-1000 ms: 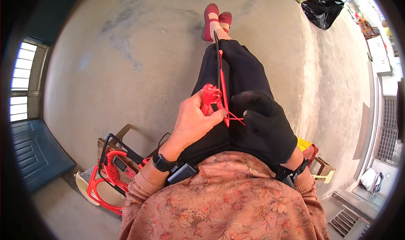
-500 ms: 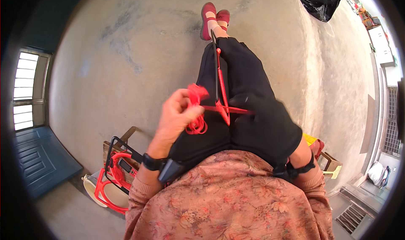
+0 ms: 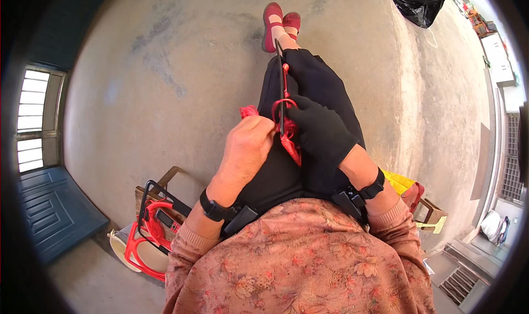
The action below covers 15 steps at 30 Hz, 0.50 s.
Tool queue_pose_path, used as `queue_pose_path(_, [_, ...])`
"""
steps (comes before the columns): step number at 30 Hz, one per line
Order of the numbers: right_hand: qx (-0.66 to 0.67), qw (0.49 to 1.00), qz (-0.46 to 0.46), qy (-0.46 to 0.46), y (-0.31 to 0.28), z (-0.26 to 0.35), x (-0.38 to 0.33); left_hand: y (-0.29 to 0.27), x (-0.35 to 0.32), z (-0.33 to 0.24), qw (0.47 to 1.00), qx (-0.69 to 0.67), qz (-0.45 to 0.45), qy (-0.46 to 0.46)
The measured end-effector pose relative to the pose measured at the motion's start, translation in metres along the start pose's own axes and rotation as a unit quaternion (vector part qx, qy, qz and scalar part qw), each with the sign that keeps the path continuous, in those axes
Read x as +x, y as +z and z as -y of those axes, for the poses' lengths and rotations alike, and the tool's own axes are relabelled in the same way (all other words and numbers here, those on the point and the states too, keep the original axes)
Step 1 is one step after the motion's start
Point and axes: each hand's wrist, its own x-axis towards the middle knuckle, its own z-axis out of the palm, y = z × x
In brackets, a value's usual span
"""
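A narrow black frame (image 3: 281,66) stands edge-on between my thighs, with red cord (image 3: 290,148) wound round its lower part. My bare left hand (image 3: 248,140) is closed on a bundle of the red cord (image 3: 249,111) just left of the frame; part of the bundle pokes out above the fingers. From the right, my right hand (image 3: 324,127), in a black glove, pinches the cord beside the frame. A loose cord loop (image 3: 282,101) curves round the black bar between both hands. The gloved fingertips are partly hidden against the dark trousers.
At my left, another black frame (image 3: 144,204) and red cord-wrapped rings (image 3: 132,248) lie on a wooden seat or stool. A yellow and red bag (image 3: 402,184) is at my right by a wooden piece (image 3: 432,210). Far right on the floor sits a black plastic bag (image 3: 420,6).
My left hand has moved right and turned over, close against the frame. The gloved hand has come up and left to the bar. The strand stretched out sideways is now a loop round the bar.
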Motion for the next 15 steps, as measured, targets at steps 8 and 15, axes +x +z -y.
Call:
queue_pose_path(8, [0.432,0.867,-0.112,0.22,-0.044,0.002,-0.021,-0.021,0.0,-0.013,0.958,-0.222,-0.057,-0.175])
queue_pose_path(15, [0.122,0.983,-0.124,0.059,-0.059,0.006,-0.092,-0.032,0.01,-0.052,0.457,-0.83,0.054,-0.315])
